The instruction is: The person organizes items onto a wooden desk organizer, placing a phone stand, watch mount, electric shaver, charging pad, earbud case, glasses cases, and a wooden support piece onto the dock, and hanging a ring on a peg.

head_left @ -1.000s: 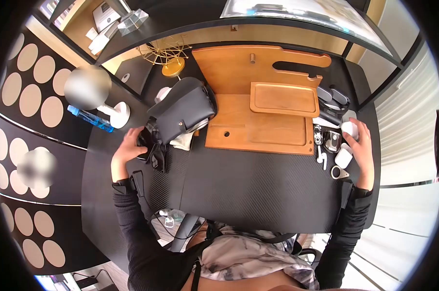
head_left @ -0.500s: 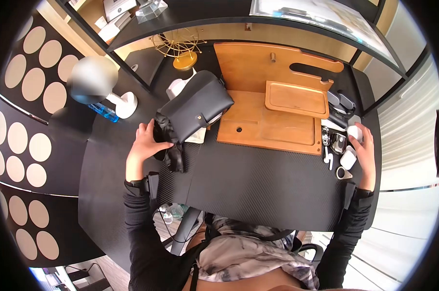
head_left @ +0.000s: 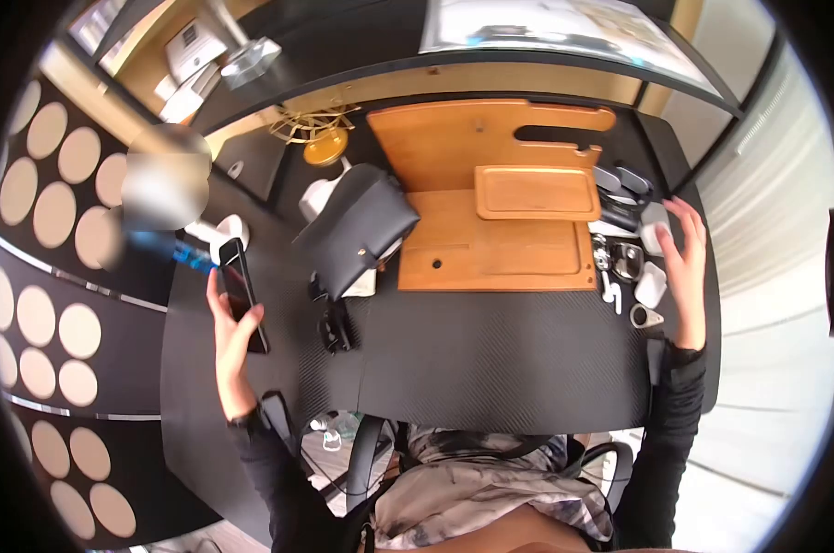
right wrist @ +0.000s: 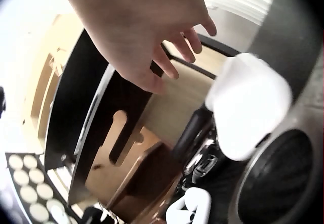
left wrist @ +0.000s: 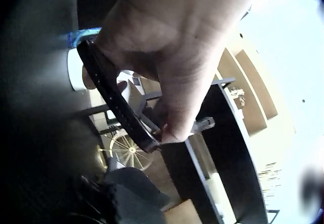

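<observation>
Far left, a blue bottle [head_left: 195, 259] and a lamp [head_left: 234, 226] flank the left hand [head_left: 231, 343], which pinches the phone [head_left: 239, 284] between thumb and fingers at its long sides. The phone slants over the desk, its upper end close to the lamp base in the head view; whether its lower end touches the desk cannot be told. Even pressure on both sides, with the screen left unpressed, should give the steadiest hold; the upper end is best tipped away from the lamp. Next, dark glasses [head_left: 337, 329] and a bulky bag [head_left: 366, 226] would obstruct a low path rightward. Centre, the wooden stand [head_left: 463, 261]. Right, earbuds [head_left: 612, 292], an earbud case [head_left: 651, 286] and a ring [head_left: 645, 317] crowd together. The right hand [head_left: 688, 269] grips nothing, its fingers spread near these small items; lifting it straight up seems the safest way to avoid knocking them.
</observation>
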`<state>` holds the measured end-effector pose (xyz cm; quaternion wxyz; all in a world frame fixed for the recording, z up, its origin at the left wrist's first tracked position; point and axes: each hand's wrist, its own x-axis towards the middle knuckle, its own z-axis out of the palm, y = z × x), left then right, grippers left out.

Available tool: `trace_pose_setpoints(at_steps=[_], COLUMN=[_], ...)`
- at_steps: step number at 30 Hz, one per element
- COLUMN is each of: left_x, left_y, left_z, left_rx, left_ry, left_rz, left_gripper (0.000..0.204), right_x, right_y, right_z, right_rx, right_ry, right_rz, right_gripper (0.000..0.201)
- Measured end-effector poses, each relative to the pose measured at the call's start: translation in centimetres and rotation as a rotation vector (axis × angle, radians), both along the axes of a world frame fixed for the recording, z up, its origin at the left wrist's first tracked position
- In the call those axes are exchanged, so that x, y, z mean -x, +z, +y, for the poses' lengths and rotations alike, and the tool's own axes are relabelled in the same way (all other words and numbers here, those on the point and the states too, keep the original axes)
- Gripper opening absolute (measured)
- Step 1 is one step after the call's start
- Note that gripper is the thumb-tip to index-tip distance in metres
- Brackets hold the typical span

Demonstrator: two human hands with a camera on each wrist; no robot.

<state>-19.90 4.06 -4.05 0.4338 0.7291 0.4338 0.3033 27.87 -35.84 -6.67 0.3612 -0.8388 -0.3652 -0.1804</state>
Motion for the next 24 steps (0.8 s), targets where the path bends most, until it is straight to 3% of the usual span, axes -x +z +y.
trace_pose_setpoints(at_steps=[3,6,9,10,12,15,18,22,23,24], left_x=[-4.1,-9.2,-16.2,-18.1,-20.7,-23.9,-25.5,-26.7,-26.8,-27.0], left_y=[2.8,4.9,6.9,7.3,6.5,5.6,4.6,2.7,2.2,1.8], left_z=[-4.1,-7.5,-12.5,-13.6,-14.8,-15.1,-14.1,-11.4,-11.2,-11.1], left_rx=[-0.208,-0.328,-0.456,-0.373,-0.418,-0.504,-0.757,-0.614,-0.614,-0.627], left_ry=[-0.32,-0.674,-0.989,-1.071,-1.18,-1.177,-0.939,-0.857,-0.858,-0.845], left_rz=[-0.059,0.169,0.378,0.444,0.464,0.316,0.184,0.112,0.114,0.113], left_gripper=[0.117,0.117,0.106,0.102,0.098,0.101,0.096,0.054,0.054,0.046], right_x=[3.3,6.9,9.6,10.2,10.6,9.4,7.7,5.2,5.0,4.8], right_y=[2.6,3.2,2.9,2.7,2.9,3.2,3.5,2.7,2.8,2.9], right_z=[3.0,5.5,6.9,7.0,7.0,6.5,6.5,8.2,8.6,8.9], right_rx=[-0.141,-0.124,-0.081,-0.058,-0.095,-0.242,-0.487,-0.556,-0.557,-0.431], right_ry=[0.329,0.729,0.927,0.96,0.922,0.743,0.58,0.377,0.377,0.295], right_rz=[0.357,0.843,1.21,1.278,1.277,1.315,1.324,1.288,1.29,1.153], right_gripper=[0.032,0.038,0.051,0.055,0.055,0.031,0.029,0.032,0.032,0.036])
